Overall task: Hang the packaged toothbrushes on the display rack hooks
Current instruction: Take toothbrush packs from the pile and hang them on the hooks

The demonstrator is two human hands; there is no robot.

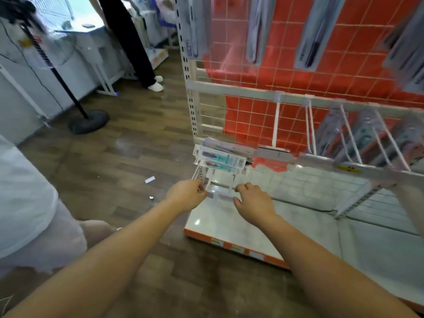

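**Two hands at the lowest hook, packs not yet hung**

Both hands work at the near corner of the white metal display rack [192,92] with its orange-red wire grid back. The left hand [187,196] has its fingers curled at a thin white wire hook [210,183] with a clear label holder at its tip; it seems to pinch that piece, though blur makes the hold uncertain. The right hand [251,203] has its fingers bent over the other end of the same hook assembly; whether that grip closes on the bar or merely rests against it cannot be told.

Just above the hands, a small stack of teal-and-white carded toothbrush packs [220,158] lies on the rack's edge, not hanging. My judgement: the step in hand is seating or straightening a hook, and the next move calls for lifting one pack and threading its hang-hole onto the prong.

More blurred packs hang at the top [309,31] and on the prongs at right [367,138]. Motion blur hides the fingertips and the hook's mounting; a bystander's legs [137,42] are cut off at the frame's top.
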